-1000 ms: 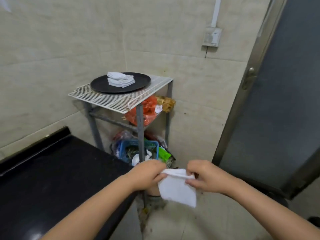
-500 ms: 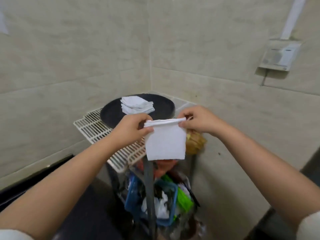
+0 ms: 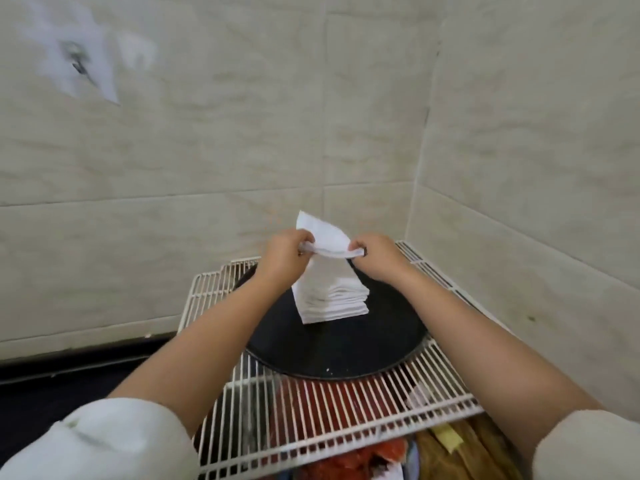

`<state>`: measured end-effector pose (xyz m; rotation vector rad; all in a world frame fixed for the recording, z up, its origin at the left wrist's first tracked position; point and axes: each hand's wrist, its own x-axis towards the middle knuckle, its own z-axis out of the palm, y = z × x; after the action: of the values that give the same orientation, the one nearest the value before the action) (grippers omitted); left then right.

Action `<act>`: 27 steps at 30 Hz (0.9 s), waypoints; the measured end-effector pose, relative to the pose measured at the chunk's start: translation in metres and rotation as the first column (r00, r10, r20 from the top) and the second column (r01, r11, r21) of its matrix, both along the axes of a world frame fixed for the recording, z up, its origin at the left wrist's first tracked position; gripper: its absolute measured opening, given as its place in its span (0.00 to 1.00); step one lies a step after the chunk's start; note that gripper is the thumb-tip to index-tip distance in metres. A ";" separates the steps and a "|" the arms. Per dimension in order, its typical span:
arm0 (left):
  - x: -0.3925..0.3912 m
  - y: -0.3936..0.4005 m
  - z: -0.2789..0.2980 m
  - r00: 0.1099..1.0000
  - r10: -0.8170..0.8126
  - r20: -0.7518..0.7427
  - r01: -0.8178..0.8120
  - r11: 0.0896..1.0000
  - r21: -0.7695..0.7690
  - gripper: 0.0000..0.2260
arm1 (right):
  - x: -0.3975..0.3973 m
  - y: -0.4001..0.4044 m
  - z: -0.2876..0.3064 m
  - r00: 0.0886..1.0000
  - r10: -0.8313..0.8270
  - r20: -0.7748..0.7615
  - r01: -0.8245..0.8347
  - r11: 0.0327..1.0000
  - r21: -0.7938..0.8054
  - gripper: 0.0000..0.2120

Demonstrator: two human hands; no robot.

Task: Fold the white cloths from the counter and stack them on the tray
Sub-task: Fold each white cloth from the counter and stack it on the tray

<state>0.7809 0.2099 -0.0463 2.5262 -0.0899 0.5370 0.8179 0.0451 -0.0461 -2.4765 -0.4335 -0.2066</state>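
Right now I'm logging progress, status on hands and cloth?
Left hand and right hand both pinch folded cloth above stack on black tray. Nothing in the way.

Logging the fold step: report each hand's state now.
Left hand: fingers pinch the folded white cloth.
Right hand: fingers pinch the same cloth's other end.

My one camera sits on my head, looking forward and down onto the black tray [image 3: 332,355] from close above. Past the tray it faces the tiled wall corner [image 3: 420,168]; nearer than the tray, my forearms fill the lower frame.
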 end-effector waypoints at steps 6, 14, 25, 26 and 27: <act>-0.008 0.002 -0.042 0.994 -0.030 -0.100 0.046 0.986 0.162 0.13 | 0.008 -0.014 -0.039 0.985 0.156 -0.075 -0.165 0.975 -0.146 0.12; -0.017 -0.010 -0.047 0.993 -0.020 -0.115 0.058 0.942 0.331 0.15 | 0.013 -0.024 -0.046 0.969 0.206 -0.133 -0.231 0.949 -0.214 0.08; -0.054 0.020 -0.033 0.971 0.164 -0.173 -0.062 0.875 0.480 0.21 | -0.037 -0.001 -0.012 0.973 0.230 -0.018 -0.216 0.884 -0.415 0.21; -0.063 0.031 -0.029 0.967 0.197 -0.161 -0.095 0.868 0.488 0.20 | -0.045 0.009 -0.006 0.966 0.259 0.007 -0.233 0.879 -0.416 0.21; -0.074 0.043 -0.025 0.961 0.233 -0.148 -0.133 0.859 0.494 0.19 | -0.055 0.022 0.000 0.955 0.295 0.033 -0.254 0.871 -0.421 0.20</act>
<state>0.7070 0.2527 -0.0710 3.0885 0.1125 0.3548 0.7632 0.0675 -0.0465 -2.7794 -0.9517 -0.1253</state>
